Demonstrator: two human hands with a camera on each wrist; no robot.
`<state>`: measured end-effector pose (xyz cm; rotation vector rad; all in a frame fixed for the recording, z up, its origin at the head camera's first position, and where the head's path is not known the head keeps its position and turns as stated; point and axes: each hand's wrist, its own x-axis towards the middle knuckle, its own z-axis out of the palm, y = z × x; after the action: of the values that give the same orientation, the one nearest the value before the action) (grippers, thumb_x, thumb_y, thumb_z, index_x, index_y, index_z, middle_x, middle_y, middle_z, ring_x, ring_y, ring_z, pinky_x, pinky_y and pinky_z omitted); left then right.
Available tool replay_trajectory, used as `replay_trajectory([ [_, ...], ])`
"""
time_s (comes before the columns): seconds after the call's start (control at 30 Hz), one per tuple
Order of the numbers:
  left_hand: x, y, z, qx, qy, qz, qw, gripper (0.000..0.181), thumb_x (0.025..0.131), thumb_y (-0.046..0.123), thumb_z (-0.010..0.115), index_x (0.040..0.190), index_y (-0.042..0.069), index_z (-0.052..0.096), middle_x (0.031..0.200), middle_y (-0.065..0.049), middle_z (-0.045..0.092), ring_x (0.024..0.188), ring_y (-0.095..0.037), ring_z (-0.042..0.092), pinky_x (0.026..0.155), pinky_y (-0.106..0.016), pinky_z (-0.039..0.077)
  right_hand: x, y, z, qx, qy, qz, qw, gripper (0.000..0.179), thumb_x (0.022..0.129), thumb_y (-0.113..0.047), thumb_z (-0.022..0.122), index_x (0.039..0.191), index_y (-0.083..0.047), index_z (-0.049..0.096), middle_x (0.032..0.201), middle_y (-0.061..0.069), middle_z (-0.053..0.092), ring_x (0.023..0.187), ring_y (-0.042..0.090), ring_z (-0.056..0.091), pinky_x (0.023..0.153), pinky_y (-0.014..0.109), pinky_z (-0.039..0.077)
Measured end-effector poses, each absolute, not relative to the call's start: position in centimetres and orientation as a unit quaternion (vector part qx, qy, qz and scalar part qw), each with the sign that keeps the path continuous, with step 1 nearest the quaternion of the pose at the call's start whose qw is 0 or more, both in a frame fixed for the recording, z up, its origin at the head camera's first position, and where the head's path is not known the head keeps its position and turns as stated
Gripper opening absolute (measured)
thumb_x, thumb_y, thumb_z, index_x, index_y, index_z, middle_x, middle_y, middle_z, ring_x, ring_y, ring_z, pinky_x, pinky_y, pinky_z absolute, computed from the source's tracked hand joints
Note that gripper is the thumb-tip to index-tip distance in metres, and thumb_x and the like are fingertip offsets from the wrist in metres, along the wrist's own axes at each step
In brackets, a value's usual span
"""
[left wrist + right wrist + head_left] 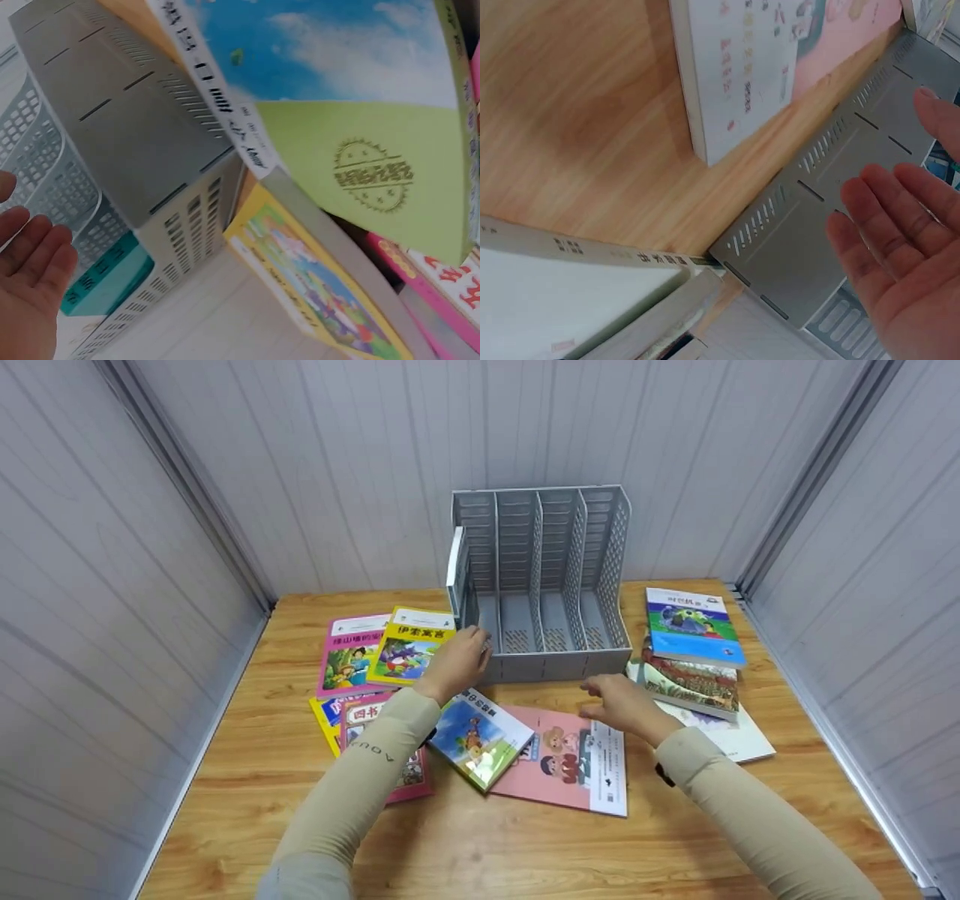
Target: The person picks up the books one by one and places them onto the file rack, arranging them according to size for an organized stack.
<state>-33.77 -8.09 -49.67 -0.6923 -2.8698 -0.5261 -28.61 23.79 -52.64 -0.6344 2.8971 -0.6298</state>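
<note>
A grey desk file organizer point(551, 667) with upright dividers stands at the back of the table. One book point(455, 562) is upright in its leftmost compartment; its teal spine point(109, 276) shows in the left wrist view. My left hand point(457, 660) is at the organizer's front left corner, just below that book, fingers loosely extended and holding nothing. Between my forearms, a blue-and-green book point(480, 739) overlaps a pink book point(562, 784). Over the pink book's back right corner, in front of the organizer, hovers my right hand point(630, 705), its fingers spread and nothing in them.
Left of the organizer lie a yellow book point(409, 656), a magenta-edged book point(349, 660) and a red-pink book point(409, 787), overlapping. At right, a blue-green book point(690, 622) tops a pile with a brown-green book point(697, 686) and a white one point(750, 739). Panel walls surround the table.
</note>
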Motion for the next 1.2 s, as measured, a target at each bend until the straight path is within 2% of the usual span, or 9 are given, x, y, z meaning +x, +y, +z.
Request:
replay_trajectory([
  [0.17,-34.2,-7.9,-50.8,-0.230,-0.963,-0.136,0.045,0.037,0.111,0.020,0.064,0.143,0.000,0.064,0.136,-0.018,0.071,0.128,-0.033,0.069,0.112,-0.047,0.057,-28.7,23.2,-53.7,-0.203,0.956,-0.195,0.082,0.055,0.092,-0.027,0.088,0.132,0.007,0.071,0.123,0.026,0.076,0.113,0.043,0.074,0.100,0.059,0.060],
  [0.37,-34.7,-7.6,-52.0,-0.238,-0.965,-0.105,0.021,0.033,0.113,0.019,0.060,0.139,0.001,0.065,0.132,-0.016,0.071,0.124,-0.031,0.070,0.111,-0.044,0.058,-28.6,22.5,-54.7,-0.189,0.955,-0.190,0.129,0.064,0.085,-0.033,0.092,0.131,0.006,0.071,0.125,0.025,0.075,0.115,0.042,0.072,0.104,0.058,0.058],
  [0.5,-34.9,-7.3,-52.6,-0.233,-0.969,-0.081,0.007,0.028,0.112,0.011,0.059,0.137,0.001,0.066,0.131,-0.016,0.072,0.125,-0.031,0.071,0.110,-0.043,0.059,-28.9,22.2,-55.4,-0.189,0.952,-0.185,0.151,0.059,0.082,-0.037,0.094,0.121,0.003,0.075,0.113,0.019,0.076,0.101,0.033,0.072,0.098,0.055,0.059],
  [0.63,-35.0,-7.1,-52.6,-0.220,-0.973,-0.071,0.003,0.027,0.110,0.003,0.061,0.136,0.001,0.068,0.130,-0.017,0.073,0.123,-0.031,0.072,0.109,-0.043,0.059,-29.1,22.0,-55.7,-0.183,0.949,-0.194,0.170,0.051,0.081,-0.037,0.095,0.112,-0.001,0.076,0.099,0.010,0.074,0.085,0.024,0.064,0.087,0.049,0.059],
  [0.87,-35.2,-6.9,-52.4,-0.195,-0.979,-0.065,-0.008,0.026,0.108,0.000,0.062,0.132,0.002,0.071,0.126,-0.016,0.076,0.116,-0.031,0.077,0.103,-0.042,0.063,-29.6,21.7,-55.7,-0.173,0.946,-0.199,0.190,0.053,0.080,-0.036,0.097,0.111,0.000,0.075,0.096,0.009,0.074,0.083,0.023,0.064,0.084,0.047,0.059],
  [1.2,-35.3,-6.6,-52.3,-0.201,-0.977,-0.063,0.008,0.020,0.108,0.003,0.063,0.123,0.003,0.077,0.115,-0.016,0.080,0.106,-0.031,0.079,0.095,-0.043,0.066,-30.5,21.7,-55.4,-0.161,0.941,-0.201,0.217,0.047,0.077,-0.030,0.099,0.104,-0.002,0.073,0.093,0.008,0.074,0.082,0.022,0.065,0.078,0.041,0.058],
])
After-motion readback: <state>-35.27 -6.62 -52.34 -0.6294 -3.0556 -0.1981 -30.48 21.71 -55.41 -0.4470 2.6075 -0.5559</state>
